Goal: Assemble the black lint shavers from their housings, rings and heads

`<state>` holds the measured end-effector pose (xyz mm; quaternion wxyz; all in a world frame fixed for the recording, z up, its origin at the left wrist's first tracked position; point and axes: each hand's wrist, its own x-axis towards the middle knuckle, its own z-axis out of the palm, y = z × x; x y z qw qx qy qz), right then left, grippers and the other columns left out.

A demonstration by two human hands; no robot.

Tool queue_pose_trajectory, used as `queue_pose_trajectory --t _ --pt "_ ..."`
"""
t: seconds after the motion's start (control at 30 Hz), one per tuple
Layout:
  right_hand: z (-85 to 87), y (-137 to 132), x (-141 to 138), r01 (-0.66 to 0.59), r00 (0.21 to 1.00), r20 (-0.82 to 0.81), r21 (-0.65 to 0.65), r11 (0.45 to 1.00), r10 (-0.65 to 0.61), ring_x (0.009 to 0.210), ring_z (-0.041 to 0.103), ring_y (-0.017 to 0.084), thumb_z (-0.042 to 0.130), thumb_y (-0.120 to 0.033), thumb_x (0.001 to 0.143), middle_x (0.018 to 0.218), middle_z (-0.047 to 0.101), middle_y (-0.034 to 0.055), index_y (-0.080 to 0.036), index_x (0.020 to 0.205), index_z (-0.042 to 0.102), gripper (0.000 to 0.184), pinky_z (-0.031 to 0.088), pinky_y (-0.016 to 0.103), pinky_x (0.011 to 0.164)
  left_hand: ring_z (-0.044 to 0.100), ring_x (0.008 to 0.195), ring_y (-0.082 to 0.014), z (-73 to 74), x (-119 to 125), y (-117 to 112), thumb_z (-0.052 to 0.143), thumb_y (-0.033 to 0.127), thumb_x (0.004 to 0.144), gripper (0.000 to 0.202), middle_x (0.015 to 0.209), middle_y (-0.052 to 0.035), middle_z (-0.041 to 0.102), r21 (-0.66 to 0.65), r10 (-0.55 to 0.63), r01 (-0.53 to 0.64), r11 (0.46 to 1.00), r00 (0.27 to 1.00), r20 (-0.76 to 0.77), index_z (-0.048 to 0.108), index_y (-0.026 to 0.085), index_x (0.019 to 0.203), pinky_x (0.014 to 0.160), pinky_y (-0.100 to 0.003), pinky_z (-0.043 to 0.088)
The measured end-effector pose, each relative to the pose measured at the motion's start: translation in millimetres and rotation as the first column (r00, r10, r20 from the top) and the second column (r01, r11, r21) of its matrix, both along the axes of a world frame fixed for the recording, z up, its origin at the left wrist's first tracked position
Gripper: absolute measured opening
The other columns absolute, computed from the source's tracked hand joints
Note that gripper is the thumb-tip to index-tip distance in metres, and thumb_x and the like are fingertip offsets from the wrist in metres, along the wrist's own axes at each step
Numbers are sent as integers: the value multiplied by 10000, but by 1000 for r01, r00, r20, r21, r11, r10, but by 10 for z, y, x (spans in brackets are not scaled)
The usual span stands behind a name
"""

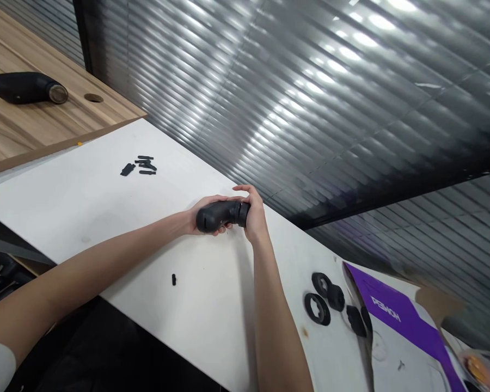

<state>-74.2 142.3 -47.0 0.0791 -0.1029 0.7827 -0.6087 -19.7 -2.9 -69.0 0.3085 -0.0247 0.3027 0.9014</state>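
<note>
A black, curved, bent-handle housing is held above the white table, its rounded end to the left. My left hand is closed around it from beneath and behind, most of its fingers hidden. My right hand grips the black ring-shaped cap at the housing's right end, with one finger sticking out to the left. Whether the cap is fully seated I cannot tell. On the table in front of my hands lies a small black piece.
Several small black strips lie at the far left of the white table. Black rings sit at right beside a purple-and-white package. A similar black housing rests on the wooden table. Corrugated metal wall borders the back.
</note>
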Motion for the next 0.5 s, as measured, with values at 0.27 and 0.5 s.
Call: queue_pose_trajectory --t 0.27,0.5 --pt "26 -30 4 -54 984 170 -27 998 58 629 608 211 522 -445 747 726 662 13 -239 906 652 291 483 302 532 558 404 -187 73 24 -5 441 403 1036 316 630 -94 641 -165 18 -17 986 1000 4 602 139 968 362 -255 415" --pt "-23 27 -64 -88 992 96 79 993 80 674 637 225 476 -480 810 746 656 27 -243 821 648 293 529 326 570 577 425 -194 7 0 10 444 438 1025 356 637 -112 656 -205 4 -13 979 999 -42 606 127 962 401 -272 452"
